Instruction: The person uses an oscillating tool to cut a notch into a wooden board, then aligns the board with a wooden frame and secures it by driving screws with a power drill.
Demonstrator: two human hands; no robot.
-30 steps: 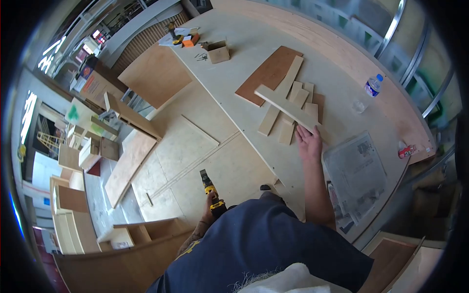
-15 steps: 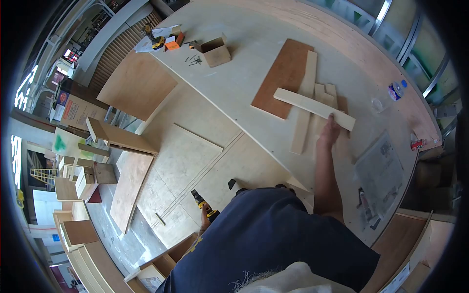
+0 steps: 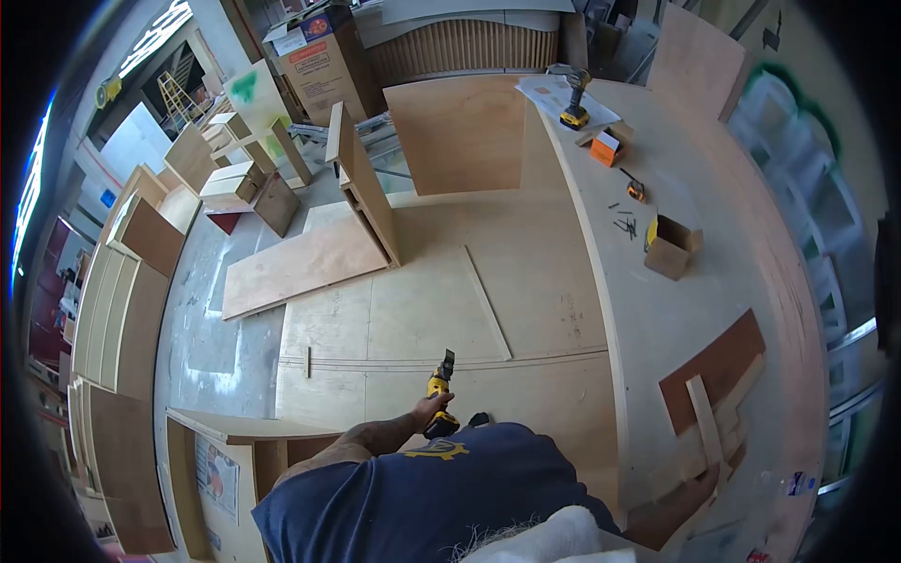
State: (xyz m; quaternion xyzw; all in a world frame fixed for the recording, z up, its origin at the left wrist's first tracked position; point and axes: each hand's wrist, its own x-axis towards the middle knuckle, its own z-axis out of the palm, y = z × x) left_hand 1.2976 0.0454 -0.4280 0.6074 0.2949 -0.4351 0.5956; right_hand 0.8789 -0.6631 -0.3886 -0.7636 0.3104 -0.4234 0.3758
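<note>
My left hand (image 3: 432, 409) is wrapped round a yellow-and-black cordless power tool (image 3: 438, 386), held low in front of my body with its dark head pointing away. Its exact kind is hard to make out. Off to the right, my right hand (image 3: 700, 483) grips the near end of a pale wood strip (image 3: 703, 418) above the bench. Beneath that strip lie a reddish-brown wood panel (image 3: 699, 380) and more pale strips (image 3: 741, 389), partly covered by it.
The long bench (image 3: 648, 310) runs along my right. On it stand a drill (image 3: 574, 100), an orange box (image 3: 605, 147), an open cardboard box (image 3: 672, 248) and loose screws (image 3: 626, 226). Ahead, an upright wood frame (image 3: 364, 188) rises from the plywood floor (image 3: 422, 310).
My view has swung left, so the bench now sits farther right. Both hands keep their hold, the left on the tool and the right on the wood strip.
</note>
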